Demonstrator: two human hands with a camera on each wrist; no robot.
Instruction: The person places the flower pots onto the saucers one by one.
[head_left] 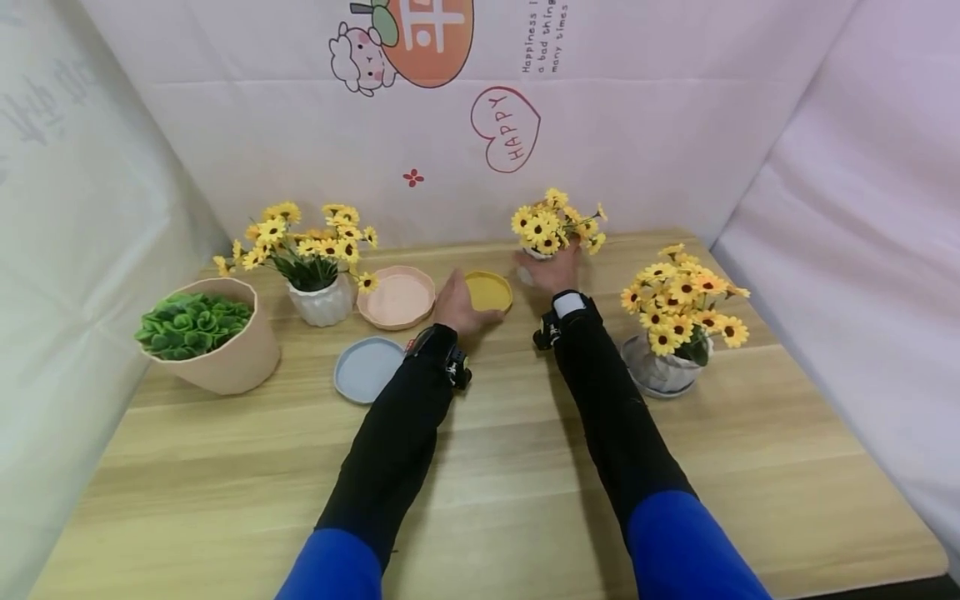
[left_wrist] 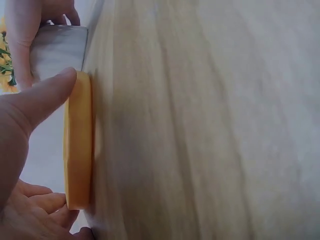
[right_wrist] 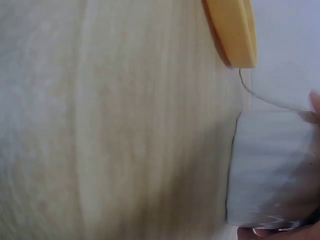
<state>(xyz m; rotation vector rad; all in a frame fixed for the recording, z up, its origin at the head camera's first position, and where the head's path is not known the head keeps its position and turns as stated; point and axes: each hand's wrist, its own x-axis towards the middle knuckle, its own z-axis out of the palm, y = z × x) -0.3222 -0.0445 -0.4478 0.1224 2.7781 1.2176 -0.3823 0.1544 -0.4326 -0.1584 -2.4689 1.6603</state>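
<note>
My left hand (head_left: pixel 461 310) holds a round yellow saucer (head_left: pixel 490 292) near the back of the table. In the left wrist view the thumb lies on one edge of the saucer (left_wrist: pixel 79 145) and the fingertips touch the opposite edge. Just right of it, my right hand (head_left: pixel 553 268) grips a white pot of yellow daisies (head_left: pixel 551 227) from the side. The right wrist view shows the ribbed white pot (right_wrist: pixel 272 170) with fingers round its far part. Whether the pot's base touches the table cannot be told. A short gap separates pot and saucer.
At left stand a pink pot of green succulents (head_left: pixel 221 342) and a white pot of yellow daisies (head_left: pixel 321 302). A pink saucer (head_left: pixel 397 297) and a blue-grey saucer (head_left: pixel 367 369) lie beside them. Another daisy pot (head_left: pixel 667 371) stands on a grey saucer (head_left: pixel 636 358) at right. White cloth hangs behind.
</note>
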